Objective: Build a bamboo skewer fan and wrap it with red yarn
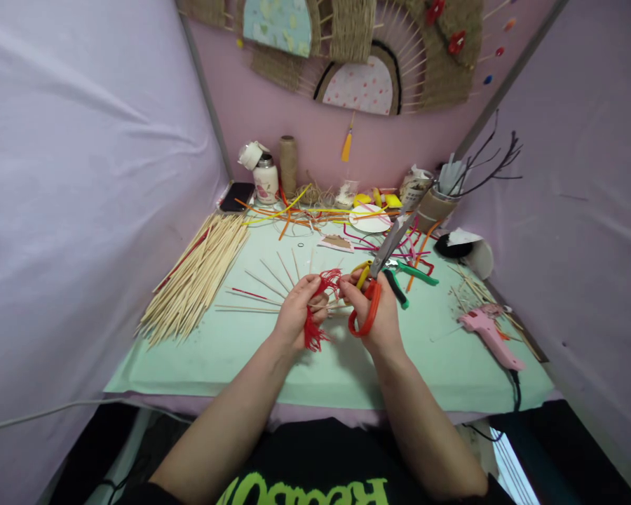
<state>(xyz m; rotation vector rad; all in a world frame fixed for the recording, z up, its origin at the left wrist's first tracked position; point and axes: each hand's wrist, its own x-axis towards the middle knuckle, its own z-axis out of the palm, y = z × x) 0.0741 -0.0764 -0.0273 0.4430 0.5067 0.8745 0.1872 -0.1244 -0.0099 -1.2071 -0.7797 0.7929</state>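
Note:
My left hand [301, 308] is closed around a bundle of red yarn [315, 334], its frayed ends sticking out above and below the fingers. In my right hand [381, 319] is a pair of scissors [365, 317] with red handles, the blades pointing up and away from me. The right fingertips pinch at the upper strands of the yarn. Beneath and beyond the hands, thin sticks [267, 275] fan out on the table, one partly red; the hands hide where they meet. Green-and-black handled pliers [397, 287] lie just beyond my right hand.
A big pile of wooden sticks [194, 284] lies at left. A pink glue gun [491, 339] with a cord rests at right. Along the back stand a bottle [266, 181], a twine spool [288, 167] and a holder with branches [436, 209]; a phone [236, 197] lies nearby.

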